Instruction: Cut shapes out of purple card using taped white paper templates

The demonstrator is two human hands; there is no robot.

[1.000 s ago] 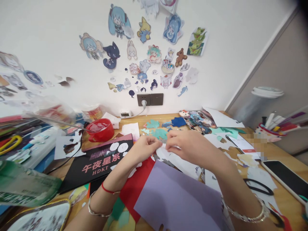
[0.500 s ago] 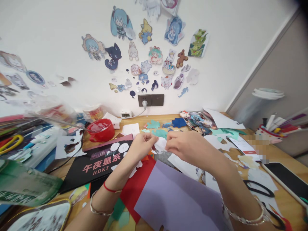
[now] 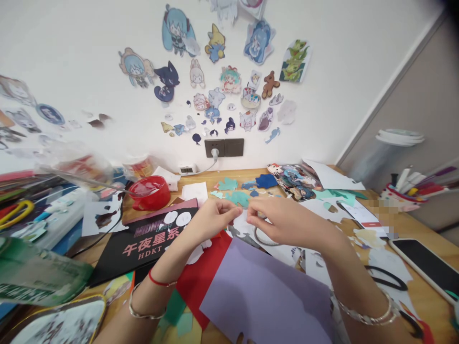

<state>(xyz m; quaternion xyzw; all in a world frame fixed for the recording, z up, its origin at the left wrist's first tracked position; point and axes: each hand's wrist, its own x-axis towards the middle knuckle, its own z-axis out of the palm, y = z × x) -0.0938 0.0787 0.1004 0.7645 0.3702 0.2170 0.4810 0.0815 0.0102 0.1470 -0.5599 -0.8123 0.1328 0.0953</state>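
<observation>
My left hand (image 3: pixel 217 217) is closed in a pinch, thumb and forefinger on a small white paper piece (image 3: pixel 242 220), mostly hidden by the fingers. Fingertip to fingertip with it, my right hand (image 3: pixel 274 217) is also pinched closed; what sits in its fingers is hidden. Just under my right palm shows the curved pale rim of a ring-shaped thing (image 3: pixel 266 241), partly covered. Below both hands lie a purple sheet (image 3: pixel 265 286) and a red sheet (image 3: pixel 201 279). White round cut-outs (image 3: pixel 183 219) rest on a black printed folder (image 3: pixel 132 253) left of my left hand.
A red cup (image 3: pixel 152 193) stands behind the folder, and a green package (image 3: pixel 43 274) is at the left. Teal and blue scraps (image 3: pixel 236 197) lie at the back. Black-handled scissors (image 3: pixel 387 279), a phone (image 3: pixel 426 267) and a pen holder (image 3: pixel 401 198) are on the right.
My hands have come closer together, fingertips now almost meeting. The white paper piece shows less between them. A ring-shaped rim has come into sight under my right hand.
</observation>
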